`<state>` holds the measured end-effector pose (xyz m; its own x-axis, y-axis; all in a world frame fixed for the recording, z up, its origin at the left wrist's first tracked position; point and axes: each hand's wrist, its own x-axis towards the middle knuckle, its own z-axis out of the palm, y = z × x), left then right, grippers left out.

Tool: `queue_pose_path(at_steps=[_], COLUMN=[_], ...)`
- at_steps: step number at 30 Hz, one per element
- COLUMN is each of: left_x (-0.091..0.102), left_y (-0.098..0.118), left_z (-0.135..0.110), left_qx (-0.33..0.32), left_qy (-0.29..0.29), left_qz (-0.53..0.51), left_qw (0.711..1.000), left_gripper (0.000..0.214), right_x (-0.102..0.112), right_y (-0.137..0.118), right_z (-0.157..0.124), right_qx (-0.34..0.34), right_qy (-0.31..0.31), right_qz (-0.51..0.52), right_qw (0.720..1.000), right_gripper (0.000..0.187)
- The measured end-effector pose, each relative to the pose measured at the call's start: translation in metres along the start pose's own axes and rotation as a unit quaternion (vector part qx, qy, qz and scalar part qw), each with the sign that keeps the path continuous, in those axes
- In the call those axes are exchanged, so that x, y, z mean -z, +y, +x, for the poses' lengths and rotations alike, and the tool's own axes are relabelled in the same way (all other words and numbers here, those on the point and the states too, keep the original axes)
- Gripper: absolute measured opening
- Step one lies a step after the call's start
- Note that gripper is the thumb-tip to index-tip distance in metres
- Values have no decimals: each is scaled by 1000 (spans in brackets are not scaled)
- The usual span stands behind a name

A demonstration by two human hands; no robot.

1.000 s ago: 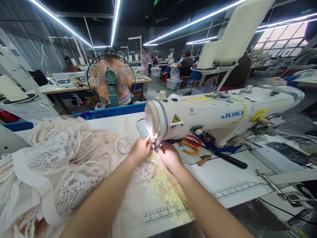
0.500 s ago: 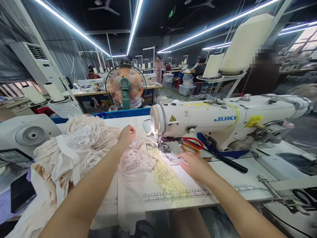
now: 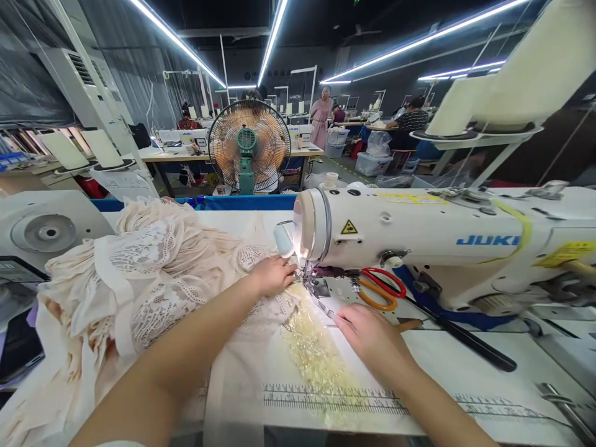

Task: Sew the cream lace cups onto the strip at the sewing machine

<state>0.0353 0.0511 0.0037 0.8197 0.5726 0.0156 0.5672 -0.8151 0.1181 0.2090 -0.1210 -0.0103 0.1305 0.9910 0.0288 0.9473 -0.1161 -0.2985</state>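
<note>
My left hand is closed at the left of the needle area, its fingers bunched on the edge of a pale pink lace garment. In my closed right hand is a thin metal tool that looks like tweezers, its tip pointing at the presser foot. The white sewing machine has its lamp lit over the needle. Below the needle, clear yellowish tape or film lies on the table. My left fingers hide part of the lace.
A heap of cream lace garments lies on the left. Red-handled scissors, orange handles and a black-handled tool sit beneath the machine arm. A printed ruler runs along the front edge. Beyond stands a fan; people are farther back.
My left hand has come down and right from above the lace to beside the needle. My right hand still holds the tweezers, their tip now closer to the presser foot. The view has shifted.
</note>
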Motion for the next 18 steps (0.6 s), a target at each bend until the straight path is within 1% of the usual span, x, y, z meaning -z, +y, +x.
queue_pose_path(at_steps=[2,5,8,10,15,18], left_x=[0,0,-4,-7,-12,-12], left_y=[-7,-15,-19,-19,-14,-12], left_z=[6,17,29,34,34,31], left_qx=[-1,-5,-11,-23,-62,-69], left_qy=[-11,-12,-9,-10,-11,-7], left_qz=[11,29,43,49,55,56], left_qw=[1000,1000,999,998,997,996], left_gripper=[33,36,39,37,30,30], right_x=[-3,-7,-8,-7,0,2], right_y=[2,3,7,11,21,23], right_z=[1,2,2,1,-4,-8], right_qx=[5,11,17,23,17,1], right_qy=[7,9,-10,-28,-81,-89], right_qz=[11,22,30,32,31,43], right_qw=[1000,1000,999,999,996,995], right_gripper=[31,30,31,32,34,34])
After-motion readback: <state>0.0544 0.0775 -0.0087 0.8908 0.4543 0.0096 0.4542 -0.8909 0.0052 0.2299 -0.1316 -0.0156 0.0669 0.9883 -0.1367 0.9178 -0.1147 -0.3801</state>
